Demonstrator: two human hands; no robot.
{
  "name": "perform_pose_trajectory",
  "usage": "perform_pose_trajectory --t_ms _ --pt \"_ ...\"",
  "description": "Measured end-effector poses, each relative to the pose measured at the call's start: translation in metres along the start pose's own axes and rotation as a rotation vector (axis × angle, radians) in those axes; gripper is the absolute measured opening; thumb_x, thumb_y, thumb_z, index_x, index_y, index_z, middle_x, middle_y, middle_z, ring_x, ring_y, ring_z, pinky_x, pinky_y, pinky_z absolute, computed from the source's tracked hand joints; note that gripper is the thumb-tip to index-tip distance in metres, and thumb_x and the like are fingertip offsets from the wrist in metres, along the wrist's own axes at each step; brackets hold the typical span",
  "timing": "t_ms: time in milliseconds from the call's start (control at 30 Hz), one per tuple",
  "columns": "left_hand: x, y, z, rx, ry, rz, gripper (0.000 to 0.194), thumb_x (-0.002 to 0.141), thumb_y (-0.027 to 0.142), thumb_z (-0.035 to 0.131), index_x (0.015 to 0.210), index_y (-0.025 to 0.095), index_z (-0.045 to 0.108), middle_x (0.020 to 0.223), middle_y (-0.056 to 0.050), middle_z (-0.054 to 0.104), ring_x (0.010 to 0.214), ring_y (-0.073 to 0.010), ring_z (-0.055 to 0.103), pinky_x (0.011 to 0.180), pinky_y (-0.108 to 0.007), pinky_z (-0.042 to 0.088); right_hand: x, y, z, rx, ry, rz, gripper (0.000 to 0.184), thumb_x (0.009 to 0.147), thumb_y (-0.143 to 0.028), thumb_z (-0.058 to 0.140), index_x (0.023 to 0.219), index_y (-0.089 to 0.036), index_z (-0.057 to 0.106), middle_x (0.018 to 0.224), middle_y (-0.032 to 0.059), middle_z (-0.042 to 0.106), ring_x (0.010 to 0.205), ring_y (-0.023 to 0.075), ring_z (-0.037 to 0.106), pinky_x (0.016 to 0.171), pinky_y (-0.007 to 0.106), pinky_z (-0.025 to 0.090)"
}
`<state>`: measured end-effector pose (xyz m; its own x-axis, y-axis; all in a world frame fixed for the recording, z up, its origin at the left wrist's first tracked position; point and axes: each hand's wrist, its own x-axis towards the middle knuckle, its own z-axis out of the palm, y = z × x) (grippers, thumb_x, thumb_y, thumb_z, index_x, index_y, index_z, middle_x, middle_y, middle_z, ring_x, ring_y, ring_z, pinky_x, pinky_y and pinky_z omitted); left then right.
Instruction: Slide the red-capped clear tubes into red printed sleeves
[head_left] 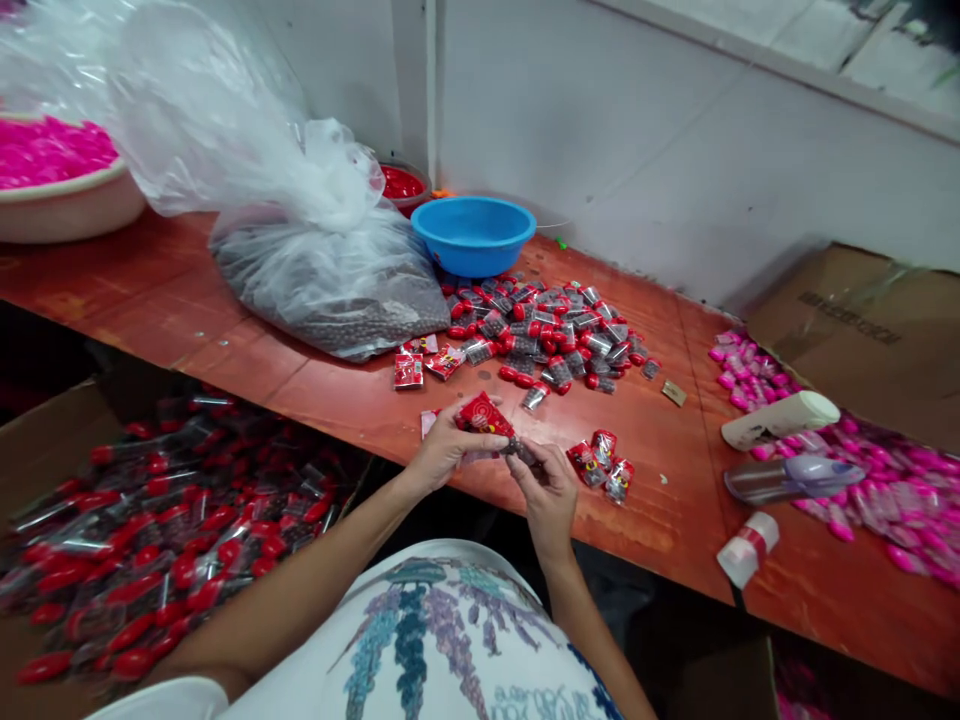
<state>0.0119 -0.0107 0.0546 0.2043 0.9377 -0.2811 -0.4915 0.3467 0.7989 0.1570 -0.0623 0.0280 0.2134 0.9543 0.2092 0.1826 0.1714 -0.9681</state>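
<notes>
Near the table's front edge, my left hand (442,445) pinches a red printed packet (484,413). My right hand (546,485) is closed on a small clear container with dark contents (517,450), held at the packet's lower right end; how far it sits inside I cannot tell. Right of my hands lie a few red packets with clear containers (602,465) in them. Beyond my left hand are flat red packets (409,371). A heap of small clear containers with red caps and dark contents (559,330) spreads behind them.
A tied plastic bag of dark beads (330,280) and a blue basin (474,235) stand at the back. A box of red-capped containers (172,520) sits below left. Pink containers (877,480), a white cup (780,418) and a cardboard box (862,330) are at right.
</notes>
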Motion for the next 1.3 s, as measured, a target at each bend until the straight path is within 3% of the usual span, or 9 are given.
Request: perform_pose_trajectory --t_ms 167,333,433,667,767,867,1033,1200,1300 --pt "0.003 -0.002 0.004 0.062 0.080 0.117 0.039 0.047 0.010 0.084 0.080 0.014 0.064 0.066 -0.001 0.066 0.056 -0.0139 0.061 0.054 -0.023 0.050 -0.003 0.002 0.006 0.105 0.005 0.102 0.021 0.080 -0.030 0.066 0.099 -0.022 0.068 0.090 0.0038 0.063 0.077 0.0166 0.058 0.067 0.030 0.051" --pt "0.005 -0.007 0.003 0.055 0.036 0.137 0.049 0.048 0.012 0.084 0.093 0.016 0.065 0.075 -0.004 0.070 0.061 -0.0155 0.063 0.051 -0.021 0.049 0.001 0.009 0.011 0.344 0.035 0.274 0.027 0.077 -0.032 0.068 0.100 -0.018 0.067 0.094 0.0055 0.067 0.074 0.0155 0.060 0.062 0.028 0.051" --pt "0.003 -0.012 0.005 0.035 0.074 0.156 0.052 0.051 0.016 0.084 0.100 0.017 0.065 0.079 -0.005 0.071 0.063 -0.0162 0.065 0.052 -0.021 0.049 0.003 0.012 0.012 0.368 0.036 0.297 0.028 0.075 -0.032 0.070 0.099 -0.018 0.067 0.092 0.0043 0.067 0.071 0.0146 0.059 0.062 0.028 0.051" --pt "-0.001 -0.022 0.009 0.109 0.172 0.149 0.045 0.049 0.018 0.084 0.089 0.016 0.063 0.070 -0.002 0.069 0.049 -0.0118 0.058 0.043 -0.019 0.043 0.002 0.014 0.013 0.325 0.061 0.240 0.026 0.074 -0.031 0.071 0.097 -0.019 0.067 0.090 0.0033 0.066 0.074 0.0152 0.060 0.066 0.029 0.052" --pt "0.000 -0.018 0.007 0.200 0.127 0.125 0.041 0.051 0.019 0.084 0.087 0.015 0.062 0.064 -0.001 0.067 0.044 -0.0106 0.055 0.041 -0.019 0.042 0.003 0.013 0.012 0.357 0.003 0.286 0.025 0.074 -0.030 0.071 0.097 -0.019 0.067 0.089 0.0031 0.066 0.072 0.0146 0.059 0.062 0.028 0.051" --pt "0.000 -0.011 0.005 0.190 0.082 0.124 0.045 0.053 0.018 0.083 0.093 0.016 0.063 0.075 -0.003 0.070 0.054 -0.0129 0.061 0.048 -0.020 0.047 0.004 0.011 0.011 0.410 0.003 0.306 0.026 0.074 -0.030 0.071 0.097 -0.019 0.066 0.090 0.0031 0.065 0.070 0.0139 0.059 0.059 0.026 0.051" --pt "-0.002 -0.007 0.005 0.119 0.098 0.090 0.061 0.055 0.021 0.083 0.112 0.017 0.060 0.082 -0.005 0.070 0.055 -0.0135 0.061 0.048 -0.022 0.049 0.005 0.009 0.010 0.469 0.012 0.320 0.042 0.072 -0.029 0.073 0.112 -0.023 0.061 0.087 0.0007 0.063 0.070 0.0138 0.059 0.059 0.026 0.053" --pt "-0.005 -0.013 0.002 0.070 -0.123 -0.008 0.067 0.064 0.023 0.079 0.125 0.018 0.054 0.073 -0.002 0.067 0.052 -0.0114 0.059 0.053 -0.024 0.050 0.007 0.010 0.003 0.528 -0.077 0.359 0.047 0.073 -0.029 0.073 0.118 -0.024 0.061 0.097 0.0026 0.066 0.070 0.0137 0.061 0.061 0.027 0.053" --pt "-0.005 -0.014 0.000 0.068 -0.148 -0.044 0.072 0.066 0.022 0.077 0.132 0.022 0.048 0.080 -0.002 0.068 0.057 -0.0120 0.062 0.059 -0.026 0.053 0.008 0.014 -0.002 0.492 -0.079 0.353 0.048 0.070 -0.028 0.075 0.116 -0.025 0.063 0.102 0.0028 0.067 0.077 0.0157 0.062 0.064 0.027 0.054"
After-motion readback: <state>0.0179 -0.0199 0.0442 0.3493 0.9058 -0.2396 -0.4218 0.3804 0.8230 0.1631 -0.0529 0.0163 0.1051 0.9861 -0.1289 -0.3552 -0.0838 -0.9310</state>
